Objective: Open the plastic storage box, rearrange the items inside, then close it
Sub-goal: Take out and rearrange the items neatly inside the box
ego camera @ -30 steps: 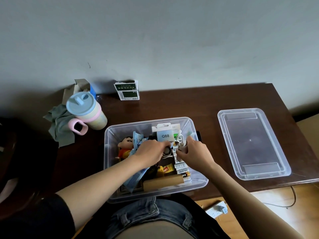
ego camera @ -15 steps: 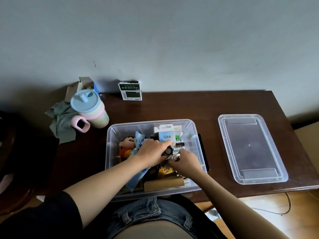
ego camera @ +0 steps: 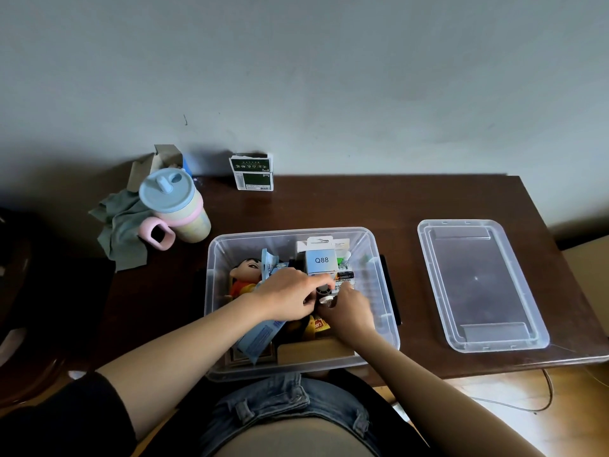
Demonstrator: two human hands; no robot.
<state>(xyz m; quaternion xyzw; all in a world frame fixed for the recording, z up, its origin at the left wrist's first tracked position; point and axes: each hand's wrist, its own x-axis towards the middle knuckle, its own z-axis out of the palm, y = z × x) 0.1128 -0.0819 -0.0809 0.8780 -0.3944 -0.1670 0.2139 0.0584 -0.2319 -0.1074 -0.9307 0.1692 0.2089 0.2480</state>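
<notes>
Right hand point(ego camera: 351, 313) shifted nearer — two hands (one box point(ego camera: 379, 291)) inside.

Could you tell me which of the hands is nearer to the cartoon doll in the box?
Left. The left hand is just right of the cartoon doll, while the right hand lies beyond it, farther right in the storage box.

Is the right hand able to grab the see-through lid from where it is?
Probably yes. The lid lies bare on the table to the right of the storage box, with nothing between it and the right hand, though that hand is busy inside the box.
</notes>
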